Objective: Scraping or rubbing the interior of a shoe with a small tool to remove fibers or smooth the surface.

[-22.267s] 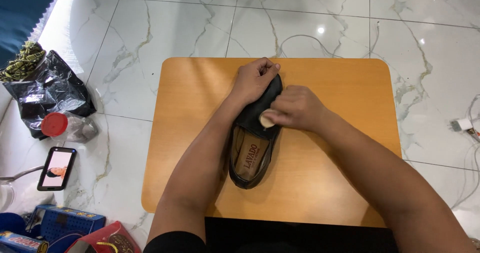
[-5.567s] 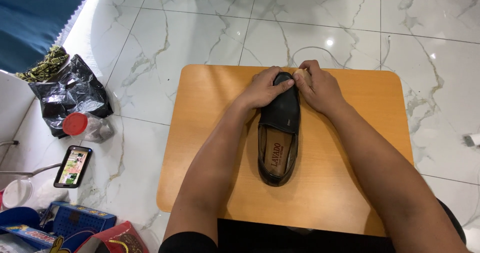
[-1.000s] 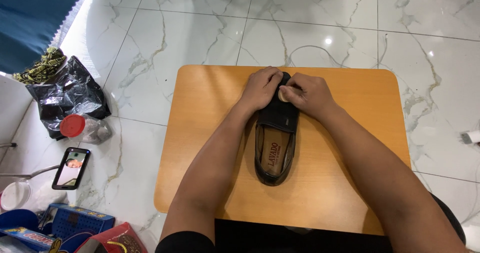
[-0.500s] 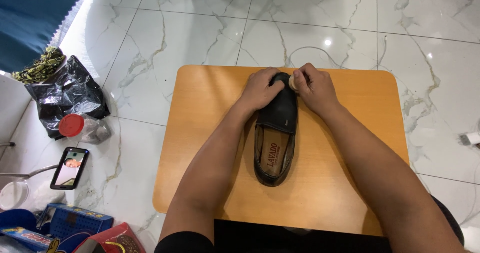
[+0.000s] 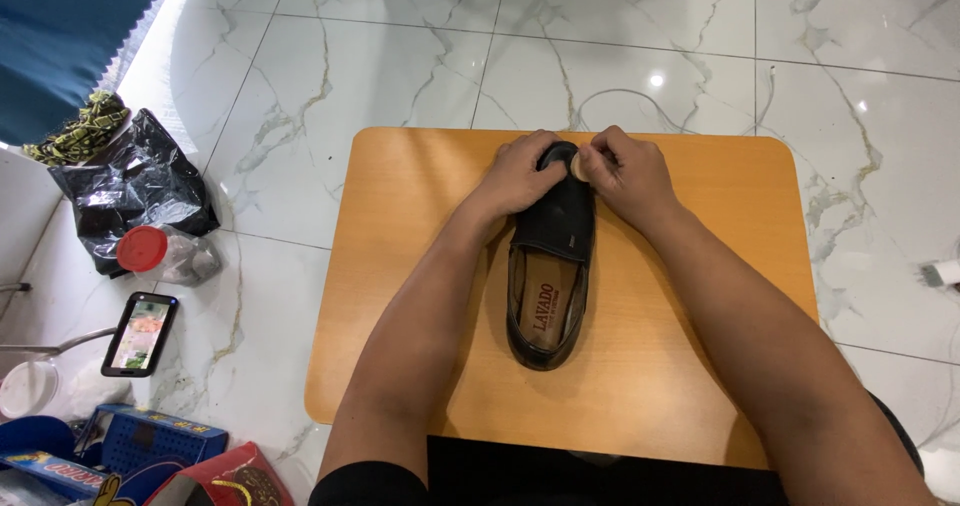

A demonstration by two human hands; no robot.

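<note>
Left hand (image 5: pixel 520 178) steadies the shoe (image 5: pixel 552 256) toe; right hand (image 5: pixel 622 174) pinches a pad (image 5: pixel 579 168) there. Loose bracing could let the shoe slide.

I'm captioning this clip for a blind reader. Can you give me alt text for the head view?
Two bare hands, left hand and right hand, grip the toe of a black loafer on a small wooden table over a marble floor.

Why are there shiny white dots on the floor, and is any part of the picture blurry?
Head view: the bright dots on the marble floor are glare from lights above; the wooden table is matte and evenly lit, with soft shadow beside the black shoe; both hands, left hand and right hand, look sharp; straight edges bend slightly near the corners.
</note>
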